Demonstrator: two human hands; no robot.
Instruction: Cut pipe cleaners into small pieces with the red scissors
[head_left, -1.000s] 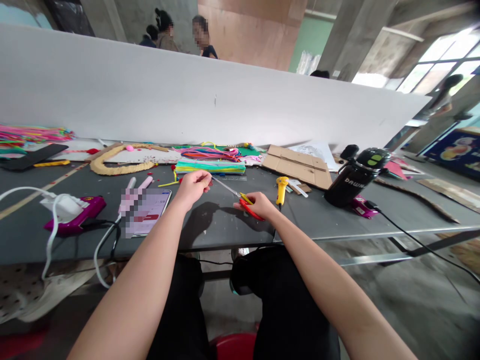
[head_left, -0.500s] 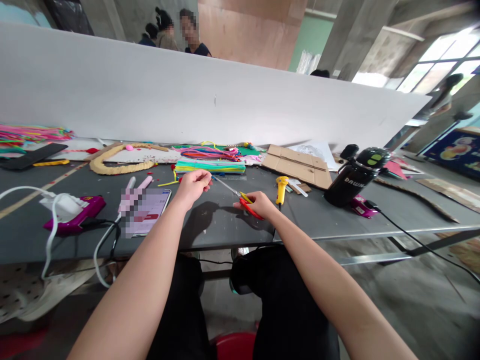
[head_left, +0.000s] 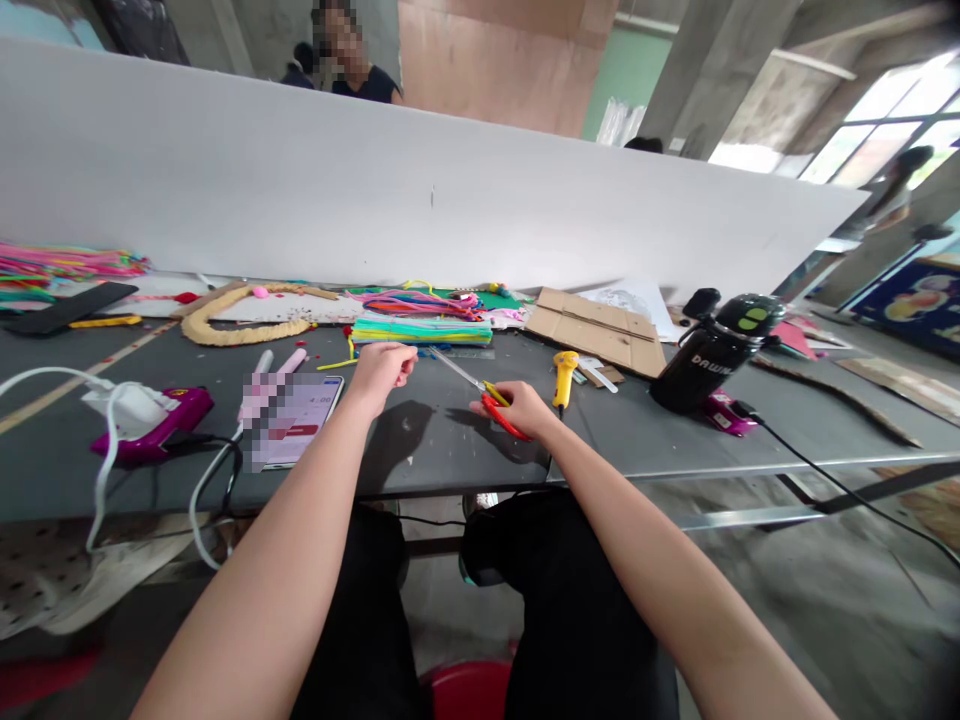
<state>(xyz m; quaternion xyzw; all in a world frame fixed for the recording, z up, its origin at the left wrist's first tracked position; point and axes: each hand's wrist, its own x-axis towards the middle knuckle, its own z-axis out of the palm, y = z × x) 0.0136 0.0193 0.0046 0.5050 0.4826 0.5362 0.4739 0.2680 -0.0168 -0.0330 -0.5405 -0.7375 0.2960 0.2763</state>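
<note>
While grasping red-and-yellow scissors (head_left: 498, 415) by the handles in the right hand (head_left: 526, 408) over the grey table (head_left: 637, 430), pointing the blades toward the left hand (head_left: 385, 376), in the head view. Clenching the left fingers near the blade tips; cannot tell whether pinching anything. Working close to bundled pipe cleaners (head_left: 424, 332) beyond the left hand, between a smartphone (head_left: 321, 402) at left and a yellow hot glue gun (head_left: 565, 380) at right.

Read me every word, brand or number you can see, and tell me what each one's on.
"DAWN": on the black bottle; any letters after it are unclear.
"4:00", probably: on the phone screen, blurred; its other text is unreadable.
Too small to read: markings on the purple plug block.
</note>
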